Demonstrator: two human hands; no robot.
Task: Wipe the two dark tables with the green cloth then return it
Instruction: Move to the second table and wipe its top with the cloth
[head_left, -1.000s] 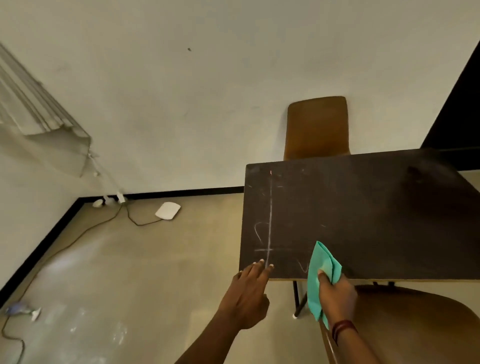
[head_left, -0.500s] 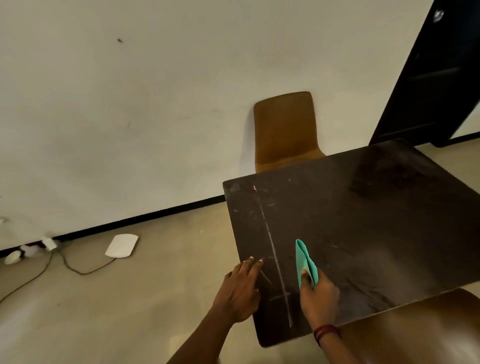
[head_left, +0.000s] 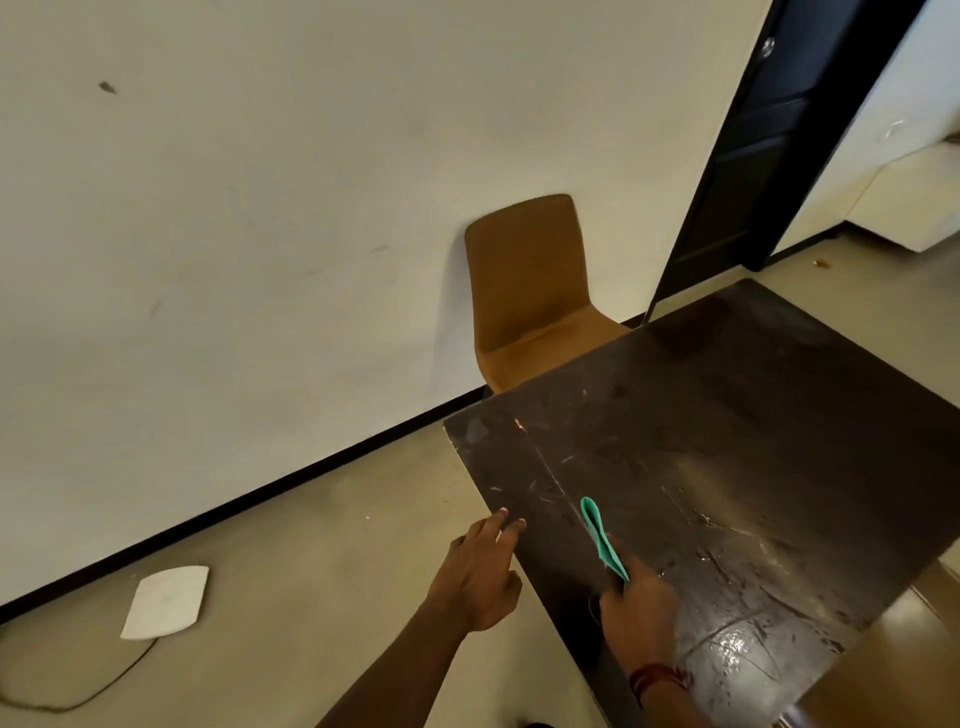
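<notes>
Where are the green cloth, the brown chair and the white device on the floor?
green cloth (head_left: 601, 538): head view, middle of the folded strip.
brown chair (head_left: 524, 270): head view, backrest.
white device (head_left: 165, 601): head view, centre of its top.

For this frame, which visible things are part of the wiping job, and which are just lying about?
Part of the job:
- green cloth, held in the right hand
- dark table, streaked with marks
- left hand, fingertips at the table edge

Just lying about:
- brown chair against the wall
- white flat device and its cable on the floor
- black door
</notes>
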